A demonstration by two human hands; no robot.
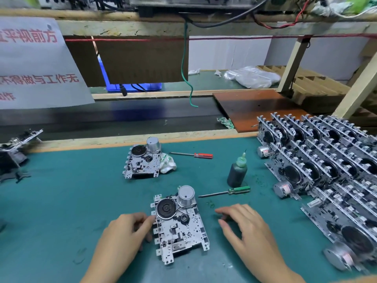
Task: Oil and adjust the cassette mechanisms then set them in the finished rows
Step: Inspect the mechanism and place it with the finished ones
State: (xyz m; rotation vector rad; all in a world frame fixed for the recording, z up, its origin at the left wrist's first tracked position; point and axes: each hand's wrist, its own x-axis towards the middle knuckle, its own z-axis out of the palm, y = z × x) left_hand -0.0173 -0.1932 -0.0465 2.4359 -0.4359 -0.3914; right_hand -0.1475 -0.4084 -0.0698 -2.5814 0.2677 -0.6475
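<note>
A metal cassette mechanism (179, 225) with a black flywheel and a silver motor lies flat on the green mat near me. My left hand (126, 231) grips its left edge with curled fingers. My right hand (242, 223) hovers just right of it, fingers loosely spread, holding nothing. A second mechanism (142, 160) lies farther back beside a white rag (168, 164). The dark oil bottle (236, 172) with a green nozzle stands upright to the right. Rows of finished mechanisms (326, 166) stand on edge along the right side.
A green-handled screwdriver (226, 192) lies just beyond my right hand. A red-handled screwdriver (193, 154) lies farther back. More mechanisms (14, 148) sit at the left edge. A dark conveyor belt (122, 117) runs behind the mat, with a brown board (255, 109) across it.
</note>
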